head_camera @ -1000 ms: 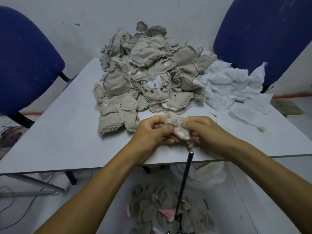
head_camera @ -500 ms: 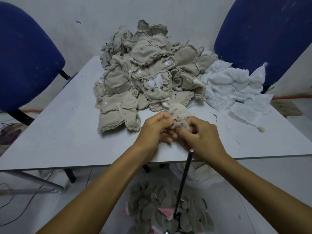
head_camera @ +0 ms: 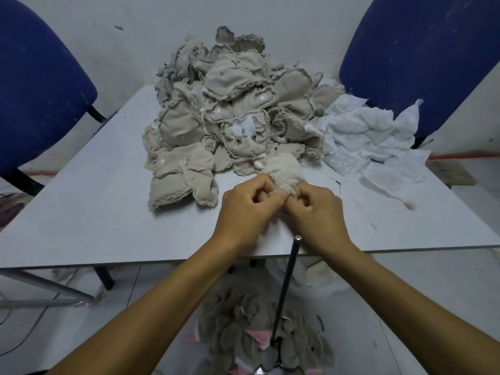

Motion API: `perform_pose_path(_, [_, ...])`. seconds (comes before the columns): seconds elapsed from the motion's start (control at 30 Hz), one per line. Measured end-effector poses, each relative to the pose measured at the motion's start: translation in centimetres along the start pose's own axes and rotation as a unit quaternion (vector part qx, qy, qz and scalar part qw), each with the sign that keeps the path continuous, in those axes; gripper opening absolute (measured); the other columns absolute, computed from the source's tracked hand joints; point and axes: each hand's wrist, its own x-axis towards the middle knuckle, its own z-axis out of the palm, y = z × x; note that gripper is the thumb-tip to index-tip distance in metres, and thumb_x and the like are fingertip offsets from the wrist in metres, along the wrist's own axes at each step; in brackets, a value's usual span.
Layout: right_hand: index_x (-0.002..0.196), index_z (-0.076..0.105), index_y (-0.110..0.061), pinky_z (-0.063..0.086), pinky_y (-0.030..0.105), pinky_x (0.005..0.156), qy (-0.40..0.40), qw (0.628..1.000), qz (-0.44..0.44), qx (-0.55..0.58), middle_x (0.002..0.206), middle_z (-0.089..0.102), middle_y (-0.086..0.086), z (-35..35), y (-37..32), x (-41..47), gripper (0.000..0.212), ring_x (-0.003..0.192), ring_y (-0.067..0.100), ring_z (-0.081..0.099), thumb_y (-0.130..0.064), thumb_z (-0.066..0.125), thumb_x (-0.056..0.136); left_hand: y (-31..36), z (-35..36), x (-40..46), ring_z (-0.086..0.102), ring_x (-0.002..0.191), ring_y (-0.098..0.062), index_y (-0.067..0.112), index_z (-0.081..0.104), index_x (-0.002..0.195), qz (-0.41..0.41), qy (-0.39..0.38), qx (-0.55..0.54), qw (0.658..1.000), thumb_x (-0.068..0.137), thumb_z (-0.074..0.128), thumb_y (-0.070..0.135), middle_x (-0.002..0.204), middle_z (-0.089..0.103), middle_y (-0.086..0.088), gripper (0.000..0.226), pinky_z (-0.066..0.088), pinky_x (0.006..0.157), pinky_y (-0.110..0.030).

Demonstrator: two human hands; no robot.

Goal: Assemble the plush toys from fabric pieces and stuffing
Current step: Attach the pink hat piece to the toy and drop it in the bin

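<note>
Both hands, left hand [head_camera: 247, 205] and right hand [head_camera: 315, 209], pinch a small beige plush piece [head_camera: 284, 171] with curled fingers above the near bench [head_camera: 81, 212], just before the beige pile [head_camera: 224, 117]. No readable writing.

- We see a pale grey table [head_camera: 81, 212].
- A big heap of beige stuffed fabric pieces [head_camera: 227, 115] lies on its far middle.
- Crumpled white fabric scraps [head_camera: 370, 142] lie just right of it, touching.
- The floor [head_camera: 405, 301] below carries a pile of grey plush pieces [head_camera: 243, 339].
</note>
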Motion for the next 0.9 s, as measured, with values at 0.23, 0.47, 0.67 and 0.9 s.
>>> perform_pose_path(0.23, [0.064, 0.057, -0.016, 0.035, 0.025, 0.053, -0.123, 0.991, -0.017, 0.050, 0.057, 0.057, 0.002, -0.6, -0.3, -0.7, 0.030, 0.052, 0.005, 0.047, -0.035, 0.067, 0.086, -0.6, -1.3, 0.9, 0.039, 0.049, -0.011, 0.014, 0.057, 0.063, -0.131, -0.011, -0.126, 0.983, 0.084, 0.069, 0.000, 0.051, 0.046, 0.002, 0.028, 0.032, 0.046, -0.022])
perform_pose_path(0.47, [0.064, 0.055, -0.013, 0.035, 0.026, 0.049, -0.037, 0.998, 0.033, 0.043, 0.048, 0.045, -0.008, 0.0, -0.5, 0.2, 0.024, 0.048, 0.006, 0.041, -0.035, 0.064, 0.062, -0.2, 0.1, 0.4, 0.027, 0.050, -0.014, 0.019, 0.045, 0.054, -0.120, 0.009, -0.048, 0.992, 0.053, 0.070, 0.013, 0.047, 0.034, 0.007, 0.026, 0.026, 0.052, -0.029])
perform_pose_path(0.67, [0.058, 0.049, -0.009, 0.034, 0.027, 0.052, -0.014, 0.994, 0.083, 0.072, 0.051, 0.046, -0.006, 0.2, -0.3, 0.9, 0.028, 0.051, 0.007, 0.040, -0.024, 0.065, 0.076, 0.1, -0.6, 0.4, 0.052, 0.064, -0.019, 0.012, 0.055, 0.073, -0.072, -0.082, -0.034, 0.993, 0.077, 0.076, 0.011, 0.072, 0.053, -0.006, 0.022, 0.048, 0.062, -0.037])
perform_pose_path(0.9, [0.077, 0.061, -0.031, 0.040, 0.008, 0.068, -0.213, 0.977, -0.024, 0.019, 0.092, 0.052, -0.006, -1.1, -0.4, 0.0, 0.019, 0.079, -0.005, 0.055, -0.032, 0.080, 0.077, -0.7, -1.6, 0.0, 0.061, 0.051, -0.020, 0.011, 0.063, 0.069, -0.122, 0.051, -0.011, 0.991, 0.084, 0.071, 0.011, 0.055, 0.065, -0.003, 0.017, 0.049, 0.049, -0.027])
